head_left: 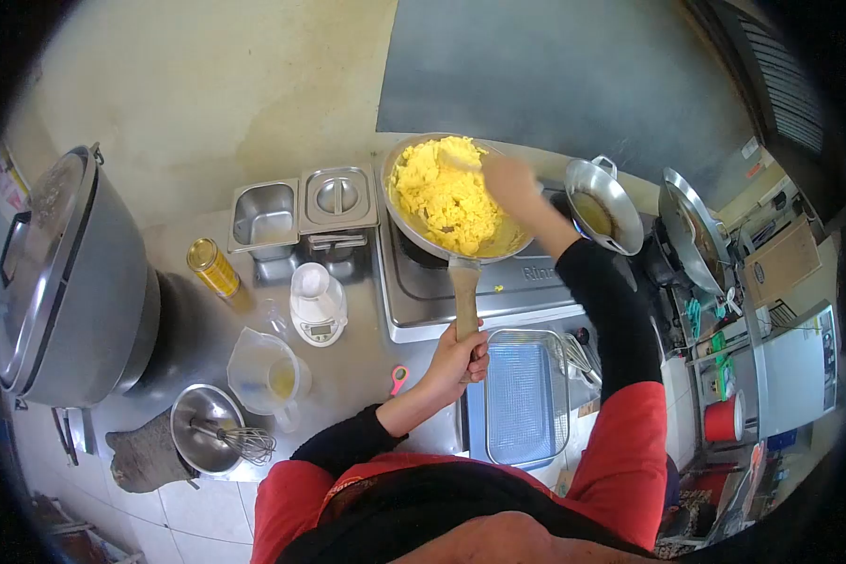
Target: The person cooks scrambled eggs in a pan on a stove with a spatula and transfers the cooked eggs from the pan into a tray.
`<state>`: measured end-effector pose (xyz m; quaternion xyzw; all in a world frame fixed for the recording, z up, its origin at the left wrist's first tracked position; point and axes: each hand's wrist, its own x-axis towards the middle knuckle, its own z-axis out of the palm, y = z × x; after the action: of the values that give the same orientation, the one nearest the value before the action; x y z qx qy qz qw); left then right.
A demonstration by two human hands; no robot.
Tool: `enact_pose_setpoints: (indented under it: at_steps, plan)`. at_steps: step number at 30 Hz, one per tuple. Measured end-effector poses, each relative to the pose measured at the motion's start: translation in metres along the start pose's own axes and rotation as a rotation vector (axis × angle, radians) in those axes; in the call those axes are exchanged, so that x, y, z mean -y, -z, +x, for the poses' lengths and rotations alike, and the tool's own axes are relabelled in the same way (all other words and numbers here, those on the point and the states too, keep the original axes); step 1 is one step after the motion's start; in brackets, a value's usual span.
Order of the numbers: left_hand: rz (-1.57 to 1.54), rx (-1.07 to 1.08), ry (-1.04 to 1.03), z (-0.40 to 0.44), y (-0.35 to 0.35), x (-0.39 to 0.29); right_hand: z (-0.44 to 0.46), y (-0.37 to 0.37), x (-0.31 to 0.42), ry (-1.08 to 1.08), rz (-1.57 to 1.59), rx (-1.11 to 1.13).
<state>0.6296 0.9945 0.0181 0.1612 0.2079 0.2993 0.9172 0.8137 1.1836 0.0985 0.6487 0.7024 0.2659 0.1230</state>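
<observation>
A wide pan full of yellow scrambled egg sits on the gas stove. My left hand is wrapped round the pan's long handle, below the pan. Over the pan's right side, my right hand is closed and blurred by motion. From it a pale, blurred utensil reaches left into the egg; its exact shape is unclear. A few yellow bits lie on the stove near the handle.
Left of the stove stand metal containers, a yellow can, a white scale, a plastic jug, a bowl with a whisk and a large pot. Right are two more pans; in front, a wire basket.
</observation>
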Motion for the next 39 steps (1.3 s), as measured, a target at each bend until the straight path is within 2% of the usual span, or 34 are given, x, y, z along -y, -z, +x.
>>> enact_pose_setpoints:
  at_steps: [2, 5, 7, 10, 11, 14, 15, 17, 19, 21, 23, 24, 28, 30, 32, 35, 37, 39]
  plan:
    - [0.003, 0.009, -0.003, -0.001, -0.001, -0.003, -0.010, -0.014, 0.013, 0.063, -0.019, -0.033]
    - [0.032, -0.001, 0.018, -0.004, -0.002, -0.005, -0.026, 0.034, -0.010, 0.153, -0.017, -0.017]
    - [0.017, 0.015, 0.021, -0.003, -0.002, -0.005, -0.039, 0.089, -0.029, 0.229, -0.119, 0.169]
    - [-0.004, 0.012, 0.036, -0.002, 0.000, -0.005, -0.072, 0.089, -0.009, 0.356, -0.114, 0.134]
    - [-0.003, 0.012, 0.039, -0.002, -0.001, -0.006, -0.074, 0.077, 0.004, 0.354, -0.112, 0.136]
    - [0.022, -0.012, 0.043, -0.004, -0.001, -0.002, -0.058, 0.000, 0.037, 0.093, 0.006, 0.005]
    - [0.005, -0.004, 0.023, -0.002, 0.000, -0.001, -0.034, -0.013, 0.029, 0.020, 0.059, -0.011]
    - [-0.004, 0.005, -0.005, -0.001, 0.000, -0.001, -0.002, -0.012, -0.015, 0.006, 0.057, -0.015]
    - [-0.015, -0.008, 0.005, -0.002, -0.001, -0.001, 0.026, 0.011, -0.064, 0.094, 0.114, 0.308]
    - [-0.010, -0.007, 0.004, -0.003, -0.001, -0.002, 0.024, 0.036, -0.089, 0.062, 0.107, 0.383]
    - [-0.013, 0.000, 0.006, -0.002, -0.002, -0.003, -0.015, 0.104, -0.069, -0.008, -0.018, 0.435]
    - [-0.019, -0.005, 0.020, -0.004, -0.003, -0.004, -0.032, 0.104, -0.059, 0.073, -0.098, 0.437]
    - [-0.011, 0.005, 0.048, -0.002, 0.000, -0.004, -0.076, 0.051, -0.005, 0.252, -0.281, 0.291]
    - [-0.008, 0.003, 0.047, -0.001, 0.001, -0.004, -0.065, 0.008, 0.006, 0.091, -0.210, 0.043]
    - [0.003, 0.010, 0.039, -0.002, 0.000, -0.004, -0.030, -0.012, -0.020, 0.052, -0.165, -0.013]
    - [0.009, 0.001, 0.030, -0.004, -0.001, -0.008, 0.005, 0.001, -0.064, 0.020, -0.095, -0.026]
    - [0.004, 0.001, 0.042, -0.005, -0.002, -0.008, 0.013, 0.027, -0.082, 0.001, 0.006, 0.161]
    - [0.005, 0.004, 0.042, -0.004, -0.001, -0.008, 0.013, 0.040, -0.078, -0.074, 0.033, 0.144]
